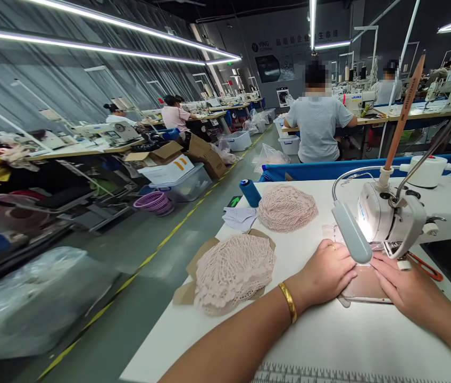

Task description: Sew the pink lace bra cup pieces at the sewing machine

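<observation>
My left hand [325, 272] lies knuckles up on the white table [329, 340], fingers curled down onto the left edge of a small pink fabric piece [365, 284]. A gold bangle sits on that wrist. My right hand [403, 284] rests flat on the right side of the same piece, fingers stretched toward the needle of the white sewing machine [393, 215]. The machine's grey lamp head [351, 231] hangs over the fabric and hides part of it.
Two piles of pink lace [233, 271] [287, 207] lie on the table's left half, one on brown paper. A blue thread cone [250, 192] and white papers [240, 217] stand behind. Red-handled scissors [427, 267] lie right. A seated person [317, 127] works ahead; an aisle runs left.
</observation>
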Demonstrator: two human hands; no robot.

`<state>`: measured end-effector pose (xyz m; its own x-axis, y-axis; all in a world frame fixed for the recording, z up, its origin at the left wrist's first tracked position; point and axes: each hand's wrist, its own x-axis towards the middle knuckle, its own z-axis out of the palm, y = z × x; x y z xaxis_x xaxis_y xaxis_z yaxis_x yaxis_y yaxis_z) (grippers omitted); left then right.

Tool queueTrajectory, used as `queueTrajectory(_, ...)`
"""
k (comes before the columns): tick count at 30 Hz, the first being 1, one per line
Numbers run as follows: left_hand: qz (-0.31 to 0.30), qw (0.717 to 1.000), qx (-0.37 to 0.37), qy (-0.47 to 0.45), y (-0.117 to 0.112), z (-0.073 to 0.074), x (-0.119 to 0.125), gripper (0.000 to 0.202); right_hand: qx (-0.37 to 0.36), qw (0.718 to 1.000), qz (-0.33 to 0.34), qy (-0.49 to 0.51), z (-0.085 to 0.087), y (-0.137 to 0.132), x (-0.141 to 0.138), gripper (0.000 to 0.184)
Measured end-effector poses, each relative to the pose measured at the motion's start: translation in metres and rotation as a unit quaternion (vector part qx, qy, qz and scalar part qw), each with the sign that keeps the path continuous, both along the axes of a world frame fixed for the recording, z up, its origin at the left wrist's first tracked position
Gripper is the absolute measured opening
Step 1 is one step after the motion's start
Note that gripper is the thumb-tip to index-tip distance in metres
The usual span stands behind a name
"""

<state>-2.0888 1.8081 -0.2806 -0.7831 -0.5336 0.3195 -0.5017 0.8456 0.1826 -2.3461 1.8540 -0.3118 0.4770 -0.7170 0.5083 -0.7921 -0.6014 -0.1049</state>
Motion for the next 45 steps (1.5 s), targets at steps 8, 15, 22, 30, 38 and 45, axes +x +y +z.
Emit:
queueTrajectory(8, 0.116, 0.992, 0.024, -0.042, 0.005, 0.018, 0.007, 0.024, 0.016, 0.997, 0.065, -0.037, -0.009, 0.005, 0.0, 0.037)
queueTrajectory(15, 0.109, 0.99, 0.071, -0.052, 0.02, 0.049, 0.021, 0.036, 0.082, 0.978, 0.191, -0.02, 0.012, 0.018, 0.023, 0.05)
queueTrajectory(22, 0.256, 0.959, 0.073, -0.098, -0.003, 0.042, 0.039, 0.024, 0.138, 0.962, 0.234, -0.019, 0.015, 0.027, 0.016, 0.033)
queueTrajectory(30, 0.215, 0.966, 0.106, -0.099, 0.001, 0.03, 0.029, 0.022, 0.178, 0.949, 0.258, -0.012, 0.019, 0.031, 0.01, 0.026)
queueTrajectory(38, 0.121, 0.988, 0.082, -0.056, 0.01, 0.018, 0.016, 0.018, 0.237, 0.923, 0.299, -0.049, 0.037, 0.043, 0.016, 0.019)
queueTrajectory(45, -0.053, 0.988, 0.003, 0.146, 0.023, 0.011, 0.003, 0.024, 0.221, 0.951, 0.01, -0.217, 0.009, 0.031, 0.011, 0.04)
